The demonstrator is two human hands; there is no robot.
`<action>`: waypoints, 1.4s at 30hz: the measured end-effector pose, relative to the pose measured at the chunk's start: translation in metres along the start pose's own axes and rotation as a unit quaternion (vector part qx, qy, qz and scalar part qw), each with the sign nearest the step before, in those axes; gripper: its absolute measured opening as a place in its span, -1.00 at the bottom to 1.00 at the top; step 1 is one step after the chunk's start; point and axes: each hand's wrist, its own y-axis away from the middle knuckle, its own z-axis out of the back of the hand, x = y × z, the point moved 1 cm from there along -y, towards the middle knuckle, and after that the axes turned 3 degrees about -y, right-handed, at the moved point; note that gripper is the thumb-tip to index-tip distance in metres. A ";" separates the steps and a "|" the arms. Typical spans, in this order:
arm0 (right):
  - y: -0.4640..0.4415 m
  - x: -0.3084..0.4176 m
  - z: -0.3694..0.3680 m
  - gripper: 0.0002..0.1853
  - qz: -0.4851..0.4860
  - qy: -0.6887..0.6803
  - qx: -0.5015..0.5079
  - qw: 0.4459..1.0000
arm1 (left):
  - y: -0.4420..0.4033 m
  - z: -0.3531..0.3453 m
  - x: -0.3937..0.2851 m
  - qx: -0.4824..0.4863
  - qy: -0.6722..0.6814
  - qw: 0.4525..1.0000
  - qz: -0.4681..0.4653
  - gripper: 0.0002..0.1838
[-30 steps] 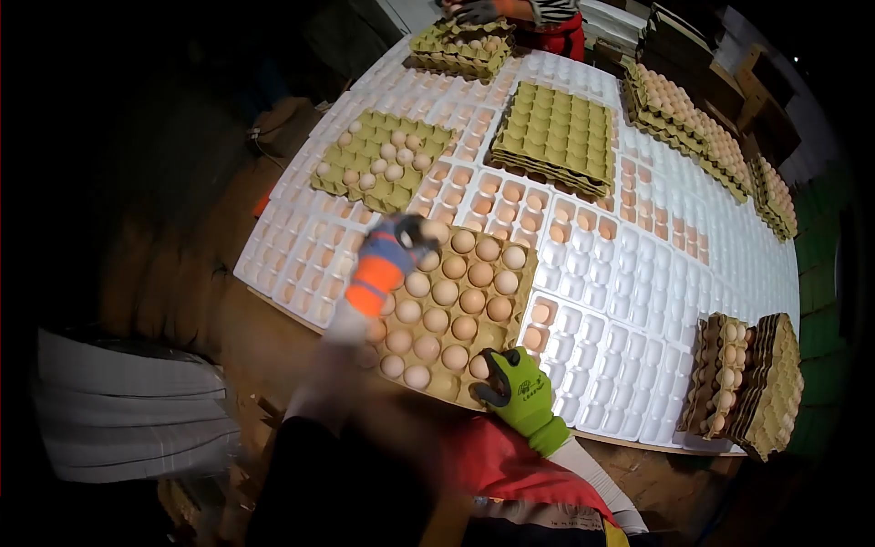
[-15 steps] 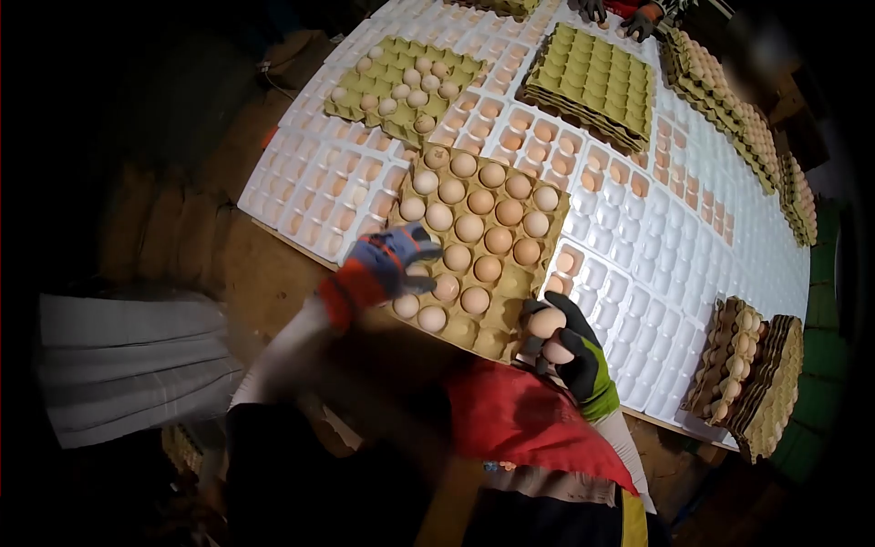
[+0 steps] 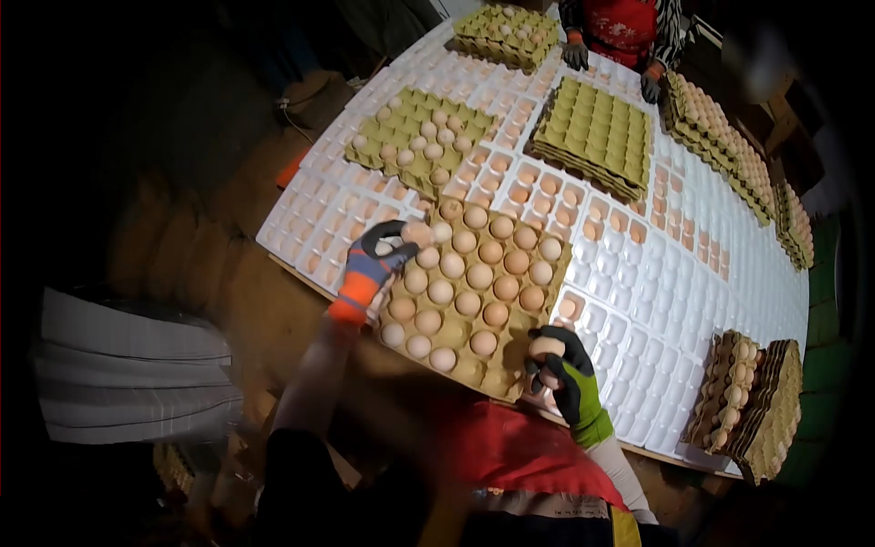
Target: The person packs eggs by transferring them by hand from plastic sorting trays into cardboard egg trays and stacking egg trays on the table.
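My left hand (image 3: 375, 260), in a blue-grey and orange glove, holds an egg (image 3: 416, 234) between thumb and fingers at the left edge of a brown egg tray (image 3: 469, 372). Other pale eggs show close beside its fingers. My right hand (image 3: 567, 376), in a green and black glove, is closed around two eggs (image 3: 547, 348) at the tray's lower right corner. Eggs fill most of the brown tray's cups, with several bare cups near its front and right side. White plastic trays (image 3: 592, 339) lie to the right of it.
Behind lies a green tray (image 3: 415, 118) partly filled with eggs. Beyond are a stack of green trays (image 3: 592, 132) and another stack with eggs (image 3: 506, 36). Egg-filled trays line the right edge (image 3: 720, 128); upright trays (image 3: 770, 410) stand front right. A co-worker (image 3: 620, 27) stands across the table.
My left hand has moved from over the tray to its left edge and taken an egg. Two eggs came into my right hand earlier. The view has shifted, showing more of the co-worker.
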 end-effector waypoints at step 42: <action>-0.014 0.023 0.032 -0.61 0.048 0.158 -0.087 0.982 | -0.041 -0.046 -0.067 0.254 -0.294 0.902 -0.187 -0.55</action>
